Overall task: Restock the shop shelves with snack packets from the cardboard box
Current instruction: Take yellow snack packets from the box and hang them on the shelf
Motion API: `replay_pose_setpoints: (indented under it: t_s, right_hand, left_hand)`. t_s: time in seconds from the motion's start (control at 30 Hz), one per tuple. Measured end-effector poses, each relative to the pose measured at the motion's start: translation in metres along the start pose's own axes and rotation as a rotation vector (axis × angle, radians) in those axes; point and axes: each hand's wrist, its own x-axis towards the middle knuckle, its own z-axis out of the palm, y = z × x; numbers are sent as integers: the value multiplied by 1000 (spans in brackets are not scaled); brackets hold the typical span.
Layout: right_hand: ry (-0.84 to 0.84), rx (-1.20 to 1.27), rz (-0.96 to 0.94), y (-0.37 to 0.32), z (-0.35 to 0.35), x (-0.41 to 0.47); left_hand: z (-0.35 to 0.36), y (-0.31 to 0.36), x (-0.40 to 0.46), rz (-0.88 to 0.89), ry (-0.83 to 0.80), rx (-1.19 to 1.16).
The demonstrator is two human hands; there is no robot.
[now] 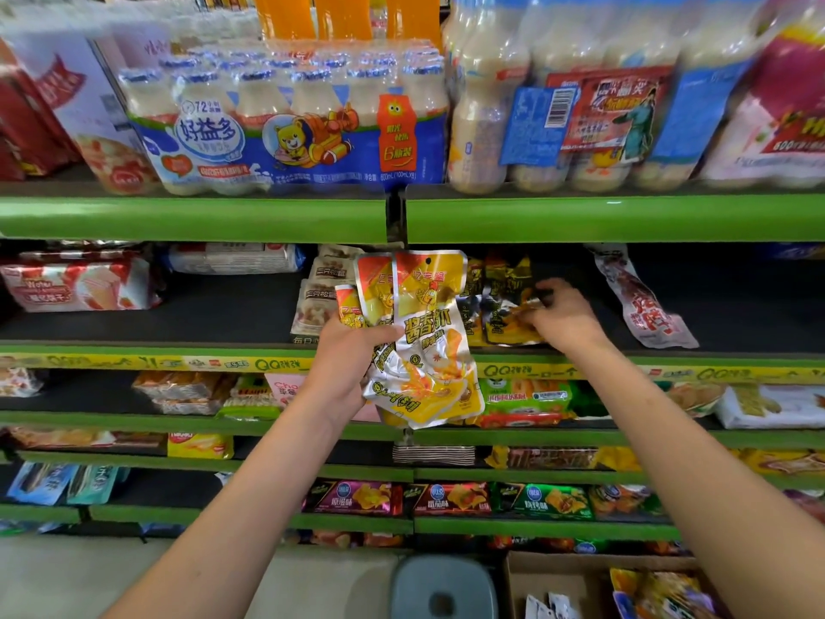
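A: What is held by the left hand (346, 350)?

B: A fanned bunch of glossy yellow, orange and silver snack packets (419, 337) is gripped there, the fingers curled round the lower part of the bunch, the thumb across the front. The bunch is held upright in front of the green-edged shelf with the dark board (214, 352), its top reaching the shadow under the shelf above.

A: And the right hand (564, 317)?

B: It is laid on a heap of dark and yellow packets (504, 301) lying on that same shelf, just right of the held bunch. The fingers are bent down onto the heap; whether a packet is pinched cannot be told, since the fingertips are blurred.

A: Where is the brown cardboard box (558, 583) found?

B: On the floor, well below that shelf and to the right, beside a grey round stool (444, 587). Yellow and blue packets are seen inside it.

A: What is stocked above that shelf?

B: Shrink-wrapped packs of small pale drink bottles (285, 122).
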Motion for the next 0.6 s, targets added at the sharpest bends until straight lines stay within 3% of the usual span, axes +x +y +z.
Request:
replay_pose_setpoints:
  t_s: [0.23,0.37,0.5,0.6]
  right_hand:
    - [9,-203,-87,2,-9,-15]
    - [150,-113,-333,-11,-14,-47]
    - [-220,222,-301,-27,-11,-83]
    - [-349,255,-288,-24,-2,-98]
  left_hand:
    - [7,-2,1,-26,8,-10]
    - [15,-1,0,-66,-9,-16]
    - [25,-2,2,-76,-22,-38]
    - [33,-5,3,-50,-23,-17]
